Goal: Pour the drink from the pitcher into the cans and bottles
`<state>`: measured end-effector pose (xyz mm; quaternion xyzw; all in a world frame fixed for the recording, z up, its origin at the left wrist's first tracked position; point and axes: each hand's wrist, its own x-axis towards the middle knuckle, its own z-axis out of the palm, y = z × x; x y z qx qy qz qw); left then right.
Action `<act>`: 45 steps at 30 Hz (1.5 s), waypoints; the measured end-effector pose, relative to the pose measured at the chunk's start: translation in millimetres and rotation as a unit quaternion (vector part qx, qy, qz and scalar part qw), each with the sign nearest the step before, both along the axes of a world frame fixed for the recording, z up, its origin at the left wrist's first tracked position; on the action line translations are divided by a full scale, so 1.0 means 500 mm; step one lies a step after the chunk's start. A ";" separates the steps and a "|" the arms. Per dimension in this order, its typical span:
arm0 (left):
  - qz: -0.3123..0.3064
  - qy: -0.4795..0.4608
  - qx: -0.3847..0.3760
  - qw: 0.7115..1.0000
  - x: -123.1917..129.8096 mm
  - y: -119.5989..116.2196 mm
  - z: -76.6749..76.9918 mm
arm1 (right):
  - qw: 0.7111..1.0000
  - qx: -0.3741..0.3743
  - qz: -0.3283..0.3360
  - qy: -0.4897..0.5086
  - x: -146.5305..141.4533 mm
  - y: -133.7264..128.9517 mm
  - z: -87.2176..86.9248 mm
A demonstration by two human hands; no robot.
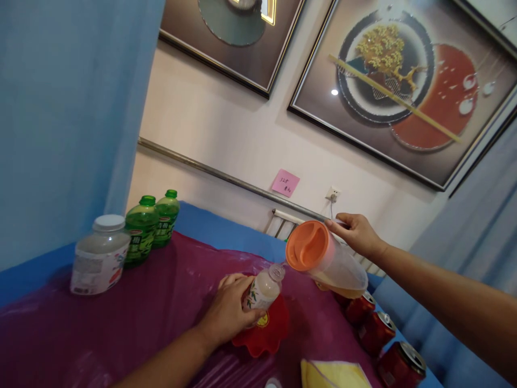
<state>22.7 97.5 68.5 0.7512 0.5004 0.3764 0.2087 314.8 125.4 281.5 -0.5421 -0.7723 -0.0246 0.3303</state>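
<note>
My left hand (230,307) is wrapped around a small clear bottle (264,290) with a printed label and no cap on its mouth. The bottle leans a little to the right above a red scalloped dish (272,331). My right hand (357,234) grips the handle of a translucent pitcher (341,267) with an orange lid (307,246). The pitcher is tipped to the left, its lid end close to the bottle's mouth. Some pale yellowish liquid lies along its lower side. Whether any liquid is flowing out cannot be made out.
A white-lidded clear jar (100,256) and two green bottles (141,231) stand at the left. Several red cans (377,331) line the right edge. A folded yellow cloth (335,374) lies in front on the purple plastic sheet (161,323). Behind runs a metal rail (218,175).
</note>
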 end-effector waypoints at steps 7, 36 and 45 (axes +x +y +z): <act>0.002 -0.003 0.010 1.000 0.000 0.001 -0.002 | 1.000 0.001 0.006 0.004 0.000 -0.002 0.001; 0.004 -0.003 0.008 1.000 0.000 -0.002 0.001 | 1.000 0.003 0.003 -0.003 -0.001 -0.009 0.005; 0.002 -0.001 0.013 1.000 0.000 -0.004 0.003 | 1.000 0.010 0.003 -0.003 -0.002 -0.010 0.004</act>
